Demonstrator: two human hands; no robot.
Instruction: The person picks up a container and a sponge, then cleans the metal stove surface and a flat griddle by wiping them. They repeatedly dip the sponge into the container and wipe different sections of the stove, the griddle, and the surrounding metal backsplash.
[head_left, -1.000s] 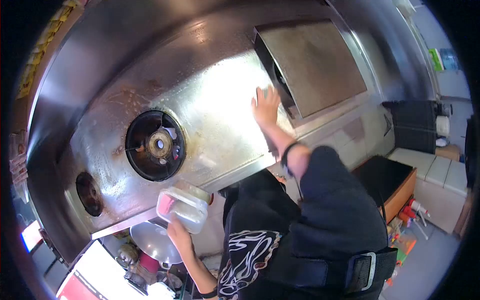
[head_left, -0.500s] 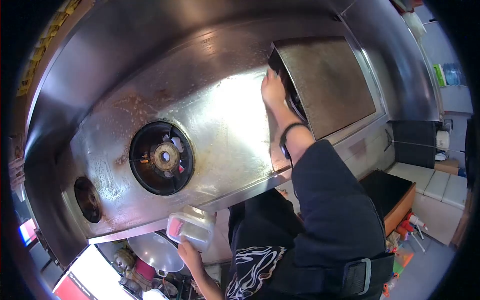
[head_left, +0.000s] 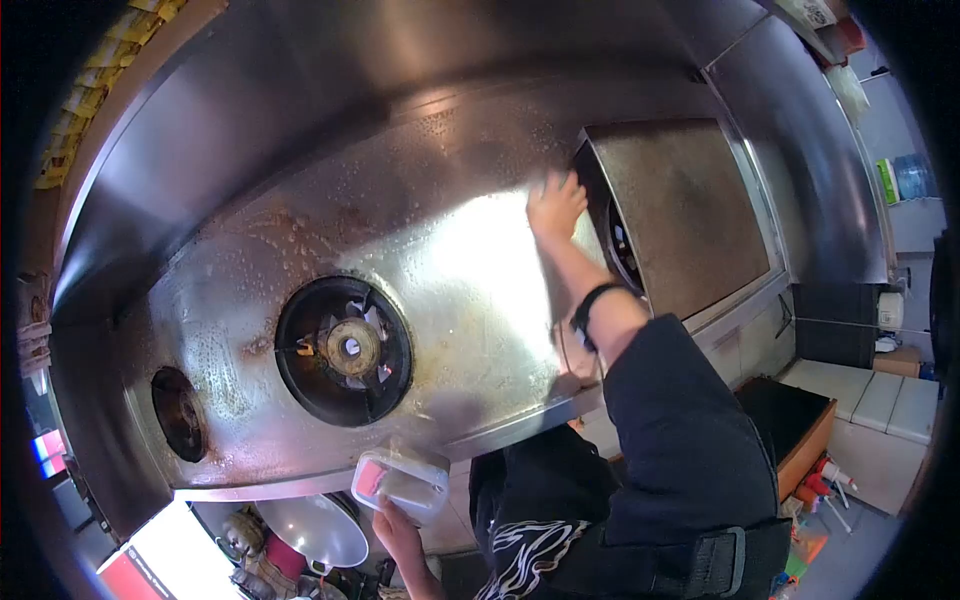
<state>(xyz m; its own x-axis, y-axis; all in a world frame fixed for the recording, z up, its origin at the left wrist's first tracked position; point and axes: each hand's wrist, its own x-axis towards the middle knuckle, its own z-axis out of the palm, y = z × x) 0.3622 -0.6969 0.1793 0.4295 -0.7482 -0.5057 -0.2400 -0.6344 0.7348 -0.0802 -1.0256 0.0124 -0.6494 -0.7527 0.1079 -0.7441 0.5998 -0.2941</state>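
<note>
My left hand point(head_left: 400, 537) grips a clear plastic tub point(head_left: 402, 484) by its near edge, just off the front rim of the steel stove top point(head_left: 470, 330). Something pink shows through the tub's side. On the right, my right hand point(head_left: 557, 207) is pressed palm-down on the stove top, beside the box-like metal cover point(head_left: 685, 215). Its fingers curl downward and their tips are blurred; whatever lies under them is hidden. A dark band circles that wrist. To the left sits a round black burner point(head_left: 345, 350) set into the steel.
A smaller burner opening point(head_left: 180, 413) lies at the far left. Wet streaks and brown stains mark the steel. Behind rises a steel back wall point(head_left: 330, 90). A large metal wok point(head_left: 318, 530) stands below the front edge, with a black-topped wooden box point(head_left: 785, 425) at right.
My right hand has pulled back from the gap at the metal cover onto the open steel. The view has shifted, and the tub stays in my left hand.
</note>
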